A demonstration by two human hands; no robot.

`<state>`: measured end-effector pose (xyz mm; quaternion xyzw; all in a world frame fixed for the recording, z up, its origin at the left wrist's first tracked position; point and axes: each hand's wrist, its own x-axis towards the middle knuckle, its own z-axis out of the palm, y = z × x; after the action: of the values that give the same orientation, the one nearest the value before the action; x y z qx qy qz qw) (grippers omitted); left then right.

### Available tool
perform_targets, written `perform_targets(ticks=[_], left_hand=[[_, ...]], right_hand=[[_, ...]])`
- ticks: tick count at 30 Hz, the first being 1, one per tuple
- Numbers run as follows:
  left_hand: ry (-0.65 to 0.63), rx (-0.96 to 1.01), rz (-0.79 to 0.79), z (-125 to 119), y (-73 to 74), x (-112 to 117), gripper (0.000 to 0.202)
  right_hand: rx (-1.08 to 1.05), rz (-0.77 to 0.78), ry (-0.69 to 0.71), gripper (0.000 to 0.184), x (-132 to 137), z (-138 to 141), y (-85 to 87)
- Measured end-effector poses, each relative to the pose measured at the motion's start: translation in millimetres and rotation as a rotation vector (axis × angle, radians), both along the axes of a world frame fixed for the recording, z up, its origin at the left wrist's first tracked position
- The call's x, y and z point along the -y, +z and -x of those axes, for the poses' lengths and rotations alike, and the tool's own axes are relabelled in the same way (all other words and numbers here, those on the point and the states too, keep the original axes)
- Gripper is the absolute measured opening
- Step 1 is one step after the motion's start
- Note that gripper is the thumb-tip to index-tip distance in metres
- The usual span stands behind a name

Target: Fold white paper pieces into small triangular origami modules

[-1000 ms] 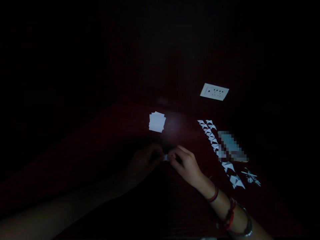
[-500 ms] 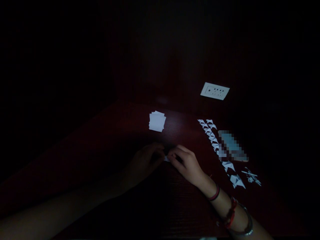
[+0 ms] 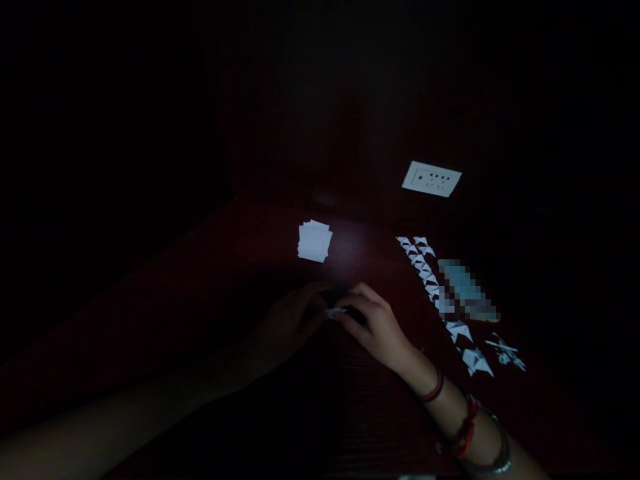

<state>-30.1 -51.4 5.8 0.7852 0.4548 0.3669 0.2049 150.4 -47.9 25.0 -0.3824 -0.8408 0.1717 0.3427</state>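
Observation:
Between my two hands is a small piece of folded white paper (image 3: 335, 313), mostly covered by fingertips. My left hand (image 3: 296, 317), dim in shadow, pinches its left end with thumb and fingers. On the other side my right hand (image 3: 373, 321) grips the right end, its fingers curled and thumb beneath. Beyond the hands lies a stack of white paper squares (image 3: 315, 241), loosely piled. To the right, folded white paper pieces (image 3: 424, 272) run in a slanting row toward me, the nearer ones larger.
A pixelated, phone-like flat object (image 3: 467, 290) lies right of the row. Thin white paper scraps (image 3: 507, 351) sit nearer me. A white socket plate (image 3: 432, 179) is on the wall behind the dark red table (image 3: 220, 250). Bracelets circle my right forearm.
Both hands stay together on the folded paper with small finger shifts. A little more of the paper shows between the fingertips. The view has moved slightly.

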Motion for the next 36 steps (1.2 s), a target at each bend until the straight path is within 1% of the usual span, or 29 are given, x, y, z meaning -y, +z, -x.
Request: perform_targets(ticks=[5, 9, 11, 15, 20, 23, 26, 32, 36], left_hand=[[-0.022, -0.061, -0.072, 1.0, -4.9, 0.3, 0.036], [-0.059, -0.085, -0.088, 2.9, -3.9, 0.1, 0.043], [-0.065, -0.072, -0.062, 3.4, -1.2, -0.4, 0.041], [-0.076, 0.018, 0.025, 2.9, 4.0, -2.2, 0.039], [-0.132, 0.082, 0.143, 1.9, 3.6, -4.0, 0.044], [-0.147, 0.092, 0.162, 1.4, 2.4, -5.3, 0.044], [-0.109, 0.07, 0.132, 1.6, 1.2, -6.9, 0.044], [-0.051, -0.013, -0.004, 3.6, 1.4, -6.7, 0.043], [-0.028, -0.063, -0.047, 3.6, 3.6, -5.2, 0.043]], right_hand=[[0.029, -0.008, -0.023, 0.009, 0.0, -0.5, -0.1], [0.039, -0.015, -0.072, 0.009, 0.9, 0.6, 0.2], [0.042, 0.002, -0.071, 0.009, 1.4, 0.8, 0.5], [0.046, 0.031, -0.043, 0.007, 1.6, -0.7, 0.4], [0.113, 0.001, -0.007, 0.009, 1.5, -2.4, -1.4], [0.192, -0.042, -0.021, 0.01, 2.0, -1.4, -3.0], [0.241, -0.071, -0.042, 0.011, 1.9, -0.8, -3.8], [0.208, -0.058, -0.016, 0.01, -0.7, -2.3, -2.9], [0.235, -0.074, -0.029, 0.01, 0.4, -0.1, -1.7]])
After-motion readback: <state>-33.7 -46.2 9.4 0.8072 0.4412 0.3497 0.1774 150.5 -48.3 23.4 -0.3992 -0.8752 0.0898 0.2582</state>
